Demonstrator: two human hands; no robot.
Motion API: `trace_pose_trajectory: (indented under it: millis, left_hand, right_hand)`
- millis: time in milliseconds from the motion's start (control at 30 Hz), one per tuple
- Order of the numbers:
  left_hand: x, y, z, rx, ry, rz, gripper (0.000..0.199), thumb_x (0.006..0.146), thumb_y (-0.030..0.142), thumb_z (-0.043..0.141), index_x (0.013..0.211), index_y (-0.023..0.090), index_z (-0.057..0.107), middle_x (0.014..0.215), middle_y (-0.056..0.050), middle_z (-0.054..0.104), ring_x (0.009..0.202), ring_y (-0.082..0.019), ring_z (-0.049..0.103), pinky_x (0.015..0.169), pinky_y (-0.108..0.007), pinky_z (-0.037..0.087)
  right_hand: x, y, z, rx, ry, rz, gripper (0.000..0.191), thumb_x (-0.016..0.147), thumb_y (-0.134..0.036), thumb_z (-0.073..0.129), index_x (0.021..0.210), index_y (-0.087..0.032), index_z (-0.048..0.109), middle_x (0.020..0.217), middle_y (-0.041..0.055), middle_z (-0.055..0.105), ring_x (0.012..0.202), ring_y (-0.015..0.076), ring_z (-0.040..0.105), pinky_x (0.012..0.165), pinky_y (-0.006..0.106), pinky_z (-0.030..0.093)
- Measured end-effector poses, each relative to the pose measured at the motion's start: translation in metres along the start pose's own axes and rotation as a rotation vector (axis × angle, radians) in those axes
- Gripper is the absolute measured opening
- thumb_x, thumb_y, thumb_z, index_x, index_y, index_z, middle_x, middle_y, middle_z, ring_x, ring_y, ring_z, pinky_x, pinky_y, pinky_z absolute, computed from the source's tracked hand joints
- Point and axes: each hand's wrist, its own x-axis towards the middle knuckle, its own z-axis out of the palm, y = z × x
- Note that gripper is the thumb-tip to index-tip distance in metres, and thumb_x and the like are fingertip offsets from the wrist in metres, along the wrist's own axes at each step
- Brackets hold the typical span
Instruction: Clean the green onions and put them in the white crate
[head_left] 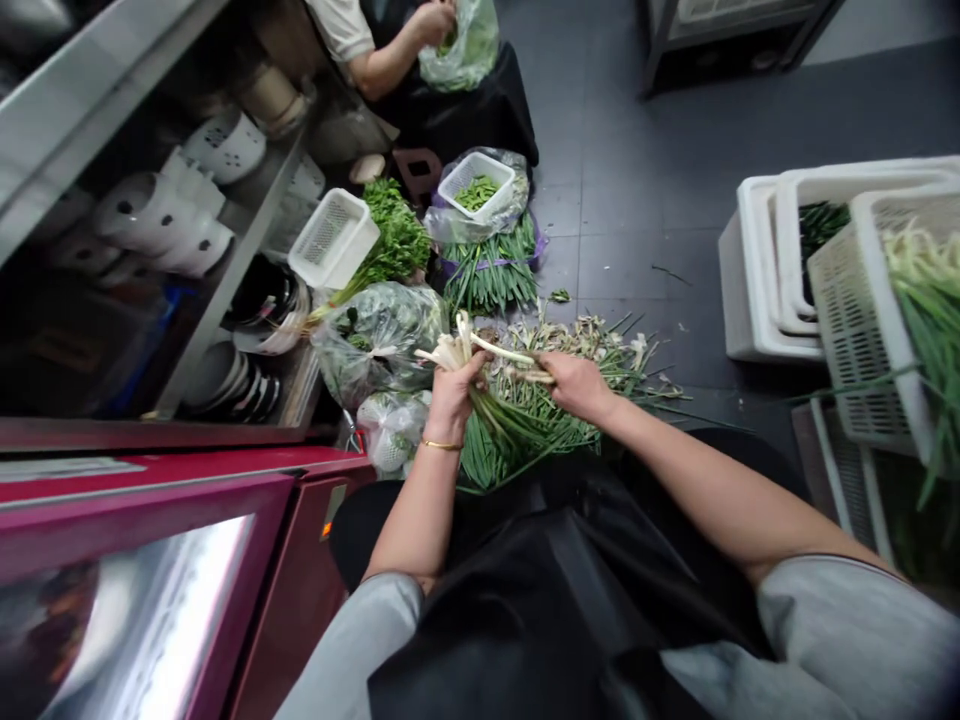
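My left hand is closed round a bunch of spring onions, white root ends up and green leaves hanging below it. A single spring onion stalk stretches from that bunch across to my right hand. The fingers of my right hand are pinched on its far part, with a thin pale strand just beneath. Below and beyond both hands, a heap of spring onions and pale trimmings covers the floor. Part of the heap is hidden by my hands and black apron.
White crates stand at right, one basket holding more spring onions. To the left are bagged vegetables, a white basket, shelving and a red cabinet. Opposite, a person handles a bag of greens.
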Motion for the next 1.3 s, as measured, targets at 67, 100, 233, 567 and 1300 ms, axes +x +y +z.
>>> trace_pose_trajectory:
  millis: [67, 100, 233, 567, 1300]
  left_hand:
    - [-0.003, 0.005, -0.002, -0.073, -0.054, -0.009, 0.035, 0.053, 0.031, 0.085, 0.079, 0.013, 0.069, 0.065, 0.0, 0.063, 0.043, -0.004, 0.044, 0.041, -0.02, 0.035]
    - [-0.003, 0.009, -0.008, -0.09, -0.084, -0.023, 0.033, 0.054, 0.031, 0.085, 0.077, 0.013, 0.069, 0.064, 0.0, 0.062, 0.046, -0.006, 0.048, 0.042, -0.02, 0.036]
    - [-0.006, 0.027, -0.043, -0.05, -0.21, -0.027, 0.03, 0.058, 0.038, 0.081, 0.067, 0.016, 0.064, 0.071, -0.004, 0.066, 0.064, -0.015, 0.062, 0.053, -0.024, 0.045]
    - [-0.031, 0.006, -0.012, 0.022, -0.11, 0.011, 0.034, 0.061, 0.04, 0.082, 0.076, 0.017, 0.062, 0.056, 0.003, 0.057, 0.049, -0.011, 0.054, 0.051, -0.027, 0.047]
    - [-0.02, -0.005, 0.0, 0.111, -0.149, 0.073, 0.04, 0.056, 0.027, 0.083, 0.093, 0.016, 0.07, 0.077, -0.001, 0.067, 0.054, -0.008, 0.053, 0.048, -0.022, 0.041]
  right_hand:
    - [-0.002, -0.013, 0.01, 0.014, -0.091, -0.097, 0.047, 0.084, -0.012, 0.05, 0.131, -0.016, 0.057, 0.108, 0.0128, 0.067, 0.09, 0.0214, 0.063, 0.074, 0.029, 0.047]
    - [-0.002, -0.015, 0.01, 0.076, -0.127, -0.122, 0.043, 0.085, -0.015, 0.051, 0.127, -0.017, 0.06, 0.104, 0.0121, 0.067, 0.087, 0.0208, 0.063, 0.073, 0.029, 0.047]
    - [0.013, -0.001, -0.012, 0.74, -0.051, 0.12, 0.034, 0.094, -0.042, 0.046, 0.103, -0.016, 0.065, 0.069, 0.0038, 0.058, 0.057, 0.0131, 0.053, 0.054, 0.026, 0.044]
    - [0.038, -0.037, -0.005, 1.839, -0.047, 0.393, 0.014, 0.084, -0.015, 0.05, 0.091, -0.015, 0.063, 0.063, -0.0002, 0.061, 0.054, 0.0107, 0.057, 0.054, 0.024, 0.048]
    - [0.037, -0.003, -0.021, 1.284, 0.001, 0.173, 0.042, 0.088, -0.05, 0.056, 0.117, -0.018, 0.059, 0.099, 0.0087, 0.069, 0.077, 0.0162, 0.065, 0.071, 0.035, 0.056]
